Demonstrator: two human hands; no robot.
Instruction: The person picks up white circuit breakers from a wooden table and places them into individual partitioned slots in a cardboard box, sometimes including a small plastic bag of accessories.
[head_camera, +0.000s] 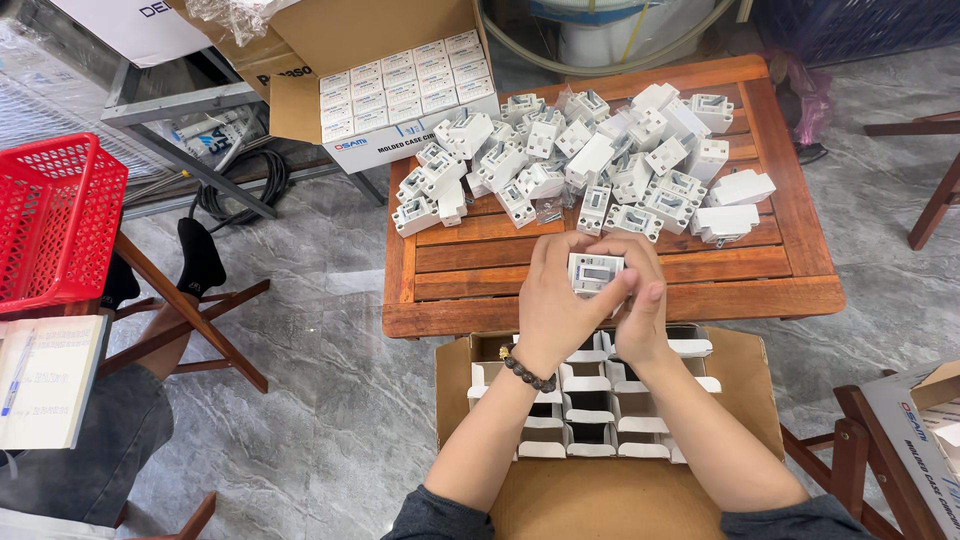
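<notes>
one white breaker (594, 271) is pinched between left hand (553, 305) and right hand (640, 310), over the table (600, 300) edge, above the box (600, 420) of small cartons. likely mid-packing; an open carton is needed next.

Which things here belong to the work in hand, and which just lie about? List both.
In hand: left hand and right hand gripping a white breaker; breaker pile; open box of small cartons.

Lying about: red basket; notebook; coiled cable.
</notes>
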